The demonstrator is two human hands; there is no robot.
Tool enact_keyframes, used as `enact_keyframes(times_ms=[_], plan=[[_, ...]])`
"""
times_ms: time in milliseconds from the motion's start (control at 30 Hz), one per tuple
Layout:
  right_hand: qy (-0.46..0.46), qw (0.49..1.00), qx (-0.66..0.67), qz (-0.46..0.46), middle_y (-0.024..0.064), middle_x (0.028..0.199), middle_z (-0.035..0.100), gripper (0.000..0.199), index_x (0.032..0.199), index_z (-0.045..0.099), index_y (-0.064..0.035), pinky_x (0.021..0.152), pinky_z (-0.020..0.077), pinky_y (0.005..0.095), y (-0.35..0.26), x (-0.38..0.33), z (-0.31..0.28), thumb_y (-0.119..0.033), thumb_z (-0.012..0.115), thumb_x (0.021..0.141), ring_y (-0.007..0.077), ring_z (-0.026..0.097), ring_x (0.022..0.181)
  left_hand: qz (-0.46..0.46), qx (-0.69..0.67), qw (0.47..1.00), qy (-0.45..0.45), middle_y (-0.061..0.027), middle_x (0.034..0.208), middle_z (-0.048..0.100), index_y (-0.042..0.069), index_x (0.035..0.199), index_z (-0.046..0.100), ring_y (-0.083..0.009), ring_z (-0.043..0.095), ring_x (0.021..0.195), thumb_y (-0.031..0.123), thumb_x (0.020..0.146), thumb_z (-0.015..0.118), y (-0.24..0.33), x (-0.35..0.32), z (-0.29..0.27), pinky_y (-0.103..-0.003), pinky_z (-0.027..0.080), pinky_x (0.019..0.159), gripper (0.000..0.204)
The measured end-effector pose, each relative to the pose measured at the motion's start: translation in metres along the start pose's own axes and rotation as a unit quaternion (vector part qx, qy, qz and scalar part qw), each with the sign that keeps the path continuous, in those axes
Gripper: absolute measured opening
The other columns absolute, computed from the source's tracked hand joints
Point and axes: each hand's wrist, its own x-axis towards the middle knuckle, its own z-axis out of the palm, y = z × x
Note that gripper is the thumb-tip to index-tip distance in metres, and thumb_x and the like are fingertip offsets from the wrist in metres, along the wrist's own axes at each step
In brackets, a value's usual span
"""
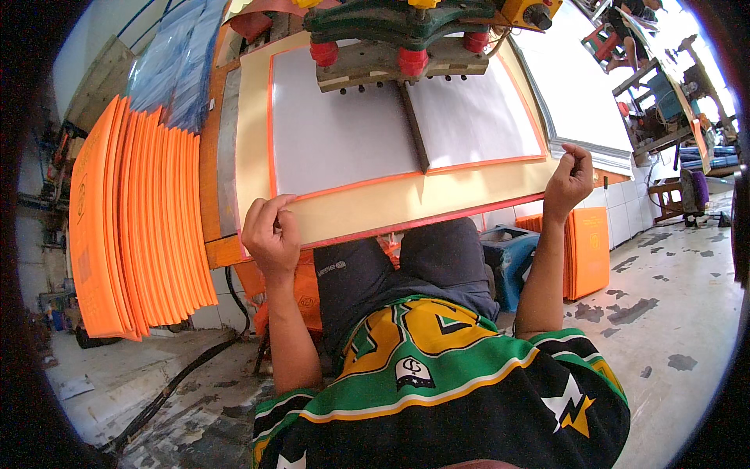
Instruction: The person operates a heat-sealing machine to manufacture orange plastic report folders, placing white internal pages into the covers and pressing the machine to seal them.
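An open orange cover (344, 185) with a white inner face lies on a cream board (351, 215) under a green press head (406, 27). A dark narrow bar (416, 129) runs down its middle fold. My left hand (272, 234) is at the board's near left edge, fingers curled, fingertips at the cover's near left corner. Whether they pinch the cover is hard to see. My right hand (570, 184) is raised just beyond the board's right end, thumb and fingers pressed together. I cannot make out anything between them.
A row of orange covers (148, 227) stands at left, beside clear blue plastic sheets (172, 62). White sheets (574, 86) are stacked at right. More orange covers (586, 250) and a blue container (512, 262) are below on the right. Another person (631, 39) is far right.
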Motion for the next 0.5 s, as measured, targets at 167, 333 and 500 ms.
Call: enact_keyframes(times_ms=[167, 333, 500], plan=[[-0.004, 1.000, -0.006, -0.004, -0.0002, 0.082, 0.065, 0.017, 0.098, 0.071, -0.0011, 0.057, 0.0380, 0.0235, -0.0013, -0.0002, -0.0007, 0.001, 0.055, 0.097, 0.0053, 0.048, 0.065, 0.002, -0.001, 1.000, 0.000, -0.0056, 0.070, 0.053, 0.001, 0.094, 0.078, -0.0146, 0.047, 0.057, -0.006, 0.085, 0.058, -0.0004, -0.0001, 0.0002, -0.031, 0.035, 0.050, 0.024], [-0.004, 1.000, -0.002, -0.003, -0.0004, 0.082, 0.065, 0.018, 0.099, 0.072, -0.0008, 0.056, 0.0376, 0.0235, -0.0006, -0.0004, -0.0005, 0.001, 0.054, 0.097, 0.0051, 0.047, 0.064, 0.001, -0.003, 1.000, 0.000, -0.0053, 0.069, 0.052, 0.001, 0.094, 0.078, -0.0145, 0.047, 0.057, -0.006, 0.085, 0.058, 0.0011, 0.0003, -0.0003, -0.032, 0.035, 0.050, 0.024], [0.002, 1.000, 0.015, 0.002, 0.0001, 0.083, 0.065, 0.018, 0.099, 0.072, -0.0005, 0.057, 0.0377, 0.0235, -0.0008, -0.0003, 0.0009, 0.001, 0.054, 0.096, 0.0051, 0.047, 0.065, 0.000, -0.003, 1.000, 0.000, -0.0056, 0.069, 0.051, 0.001, 0.094, 0.078, -0.0145, 0.046, 0.056, -0.006, 0.085, 0.058, 0.0003, 0.0002, 0.0001, -0.032, 0.034, 0.050, 0.024]])
